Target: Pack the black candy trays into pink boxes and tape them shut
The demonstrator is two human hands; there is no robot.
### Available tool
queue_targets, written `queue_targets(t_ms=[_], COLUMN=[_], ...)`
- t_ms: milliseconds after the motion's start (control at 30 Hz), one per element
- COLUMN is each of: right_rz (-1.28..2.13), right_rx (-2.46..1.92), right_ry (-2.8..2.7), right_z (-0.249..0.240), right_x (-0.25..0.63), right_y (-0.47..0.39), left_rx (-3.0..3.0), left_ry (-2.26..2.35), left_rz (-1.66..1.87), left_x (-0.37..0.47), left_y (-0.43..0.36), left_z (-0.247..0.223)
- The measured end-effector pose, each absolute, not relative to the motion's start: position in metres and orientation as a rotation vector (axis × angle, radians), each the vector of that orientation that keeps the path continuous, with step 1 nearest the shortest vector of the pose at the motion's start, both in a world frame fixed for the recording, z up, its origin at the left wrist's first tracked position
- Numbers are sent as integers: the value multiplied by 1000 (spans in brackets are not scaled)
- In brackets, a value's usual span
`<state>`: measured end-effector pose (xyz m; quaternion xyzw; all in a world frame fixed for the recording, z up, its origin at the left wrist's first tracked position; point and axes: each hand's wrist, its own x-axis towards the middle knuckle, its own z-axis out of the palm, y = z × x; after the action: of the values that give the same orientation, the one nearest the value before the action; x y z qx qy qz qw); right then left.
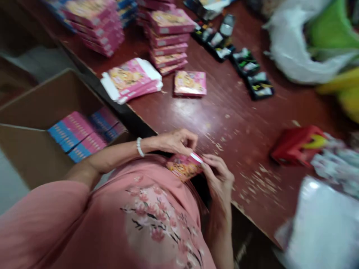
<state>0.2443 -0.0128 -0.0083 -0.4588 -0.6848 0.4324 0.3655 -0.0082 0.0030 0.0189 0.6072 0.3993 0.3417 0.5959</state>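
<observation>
Close against the pink shirt, a small pink printed carton (183, 167) is held at the table's edge, with a white flap showing at its upper right end. My left hand (178, 141), wearing a white bead bracelet, pinches the carton's upper edge with its fingers curled. At the flap end, the thumb and fingers of my right hand (220, 172) grip the carton's corner. Ahead on the table lie flat, unfolded pink cartons (131, 78) in a pile. One closed pink box (190, 83) sits beside them.
Stacks of pink boxes (171, 37) stand at the back. Black packets (246, 63) lie in a row. A red package (298, 145) and white plastic bag (291, 45) are at right. An open cardboard box (25, 93) at left contains pink and blue boxes (81, 134).
</observation>
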Motion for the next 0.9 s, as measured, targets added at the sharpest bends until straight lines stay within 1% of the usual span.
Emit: queue_targets(t_ms=[133, 433, 567, 733, 800, 900], right_rz=[1299, 1530, 1452, 1152, 1070, 1041], right_rx=[-1224, -1251, -1197, -1214, -1213, -1200], right_ry=[-1650, -1585, -1745, -1983, -2023, -1981], right_z=[-4, 4, 7, 0, 2, 13], right_x=[244, 250, 260, 262, 260, 271], right_y=[-8, 2, 1, -19, -25, -15], left_rx=[1454, 1745, 1796, 1761, 1709, 1614], left_ry=[954, 948, 958, 1011, 1066, 1120], left_rz=[683, 511, 624, 757, 822, 866], left_x=[-6, 2, -6, -11, -7, 0], left_y=[16, 30, 18, -13, -21, -26], left_z=[17, 27, 27, 19, 15, 11])
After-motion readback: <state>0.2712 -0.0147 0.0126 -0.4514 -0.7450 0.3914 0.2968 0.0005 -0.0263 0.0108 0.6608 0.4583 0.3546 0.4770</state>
